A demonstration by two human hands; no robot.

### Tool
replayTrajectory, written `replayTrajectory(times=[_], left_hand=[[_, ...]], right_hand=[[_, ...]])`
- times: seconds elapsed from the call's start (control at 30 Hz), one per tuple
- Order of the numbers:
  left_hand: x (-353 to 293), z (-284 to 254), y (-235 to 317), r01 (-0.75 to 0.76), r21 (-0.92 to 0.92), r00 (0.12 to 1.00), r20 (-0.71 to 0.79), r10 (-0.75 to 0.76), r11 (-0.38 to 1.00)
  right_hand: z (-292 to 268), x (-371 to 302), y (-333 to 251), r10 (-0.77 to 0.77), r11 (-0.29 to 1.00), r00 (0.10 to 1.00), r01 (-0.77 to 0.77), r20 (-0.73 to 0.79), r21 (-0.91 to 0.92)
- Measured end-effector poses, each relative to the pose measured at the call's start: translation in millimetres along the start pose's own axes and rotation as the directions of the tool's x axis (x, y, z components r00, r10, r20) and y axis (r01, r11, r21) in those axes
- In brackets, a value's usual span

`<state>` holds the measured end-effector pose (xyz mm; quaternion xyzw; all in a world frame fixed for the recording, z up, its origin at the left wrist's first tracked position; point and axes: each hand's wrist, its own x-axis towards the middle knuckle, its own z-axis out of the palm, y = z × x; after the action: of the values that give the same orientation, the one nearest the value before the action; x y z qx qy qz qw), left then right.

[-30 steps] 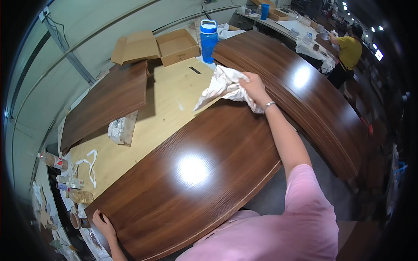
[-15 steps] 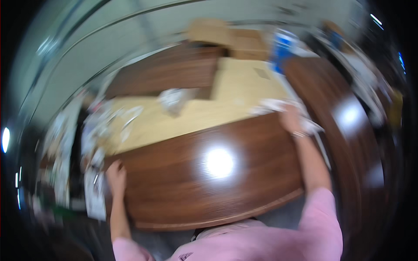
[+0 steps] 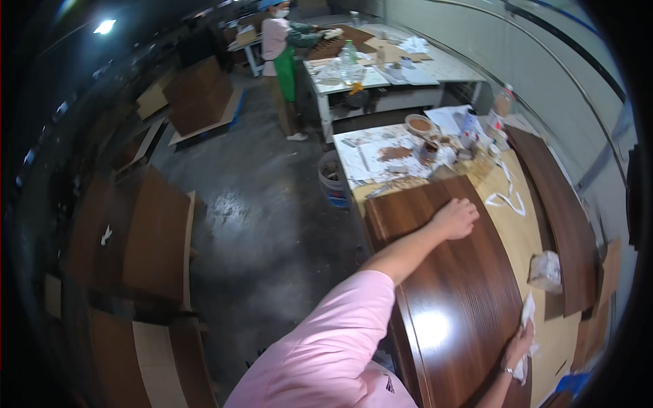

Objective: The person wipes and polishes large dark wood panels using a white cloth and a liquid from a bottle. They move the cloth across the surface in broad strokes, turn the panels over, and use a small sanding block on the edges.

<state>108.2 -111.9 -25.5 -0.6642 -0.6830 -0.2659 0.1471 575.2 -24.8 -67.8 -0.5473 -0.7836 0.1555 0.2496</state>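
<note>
A long curved panel of dark glossy wood (image 3: 449,285) lies on a pale workbench (image 3: 524,238). My left hand (image 3: 454,218) rests flat on the panel's far end, fingers together, holding nothing. My right hand (image 3: 520,343) presses a crumpled white cloth (image 3: 527,319) against the panel's near right edge. My pink sleeve (image 3: 326,340) fills the lower middle of the view.
A second dark curved panel (image 3: 558,204) lies along the bench's right side, with a small plastic bag (image 3: 545,270) beside it. Bottles, cups and papers (image 3: 435,139) crowd the bench's far end. A bucket (image 3: 333,178) stands on the concrete floor. Wood panels (image 3: 160,238) lean at left. A person in a green apron (image 3: 280,47) works at a far table.
My head has swung to the left, so the bench now runs along the right. My left hand has moved onto the panel's top face. My right hand still holds the cloth at the panel's edge.
</note>
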Motion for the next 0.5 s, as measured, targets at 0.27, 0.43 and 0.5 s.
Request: replayTrajectory(times=[0.27,0.43,0.5], left_hand=[[-47.1,-7.6,76.7,0.228,-0.599,0.914,-0.141,-0.381,0.768],[-103.3,-96.0,79.6,0.161,-0.586,0.914,-0.215,-0.344,0.794],[-133.0,-115.5,70.8,0.105,-0.439,0.914,-0.312,-0.261,0.892]], right_hand=[[134.7,57.5,-207.9,-0.436,0.821,0.894,0.35,0.1,0.451],[123.2,9.2,-304.1,-0.547,0.436,0.688,-0.253,0.478,0.864],[95.3,-43.9,-357.3,-0.422,-0.026,0.501,-0.839,0.755,0.543]])
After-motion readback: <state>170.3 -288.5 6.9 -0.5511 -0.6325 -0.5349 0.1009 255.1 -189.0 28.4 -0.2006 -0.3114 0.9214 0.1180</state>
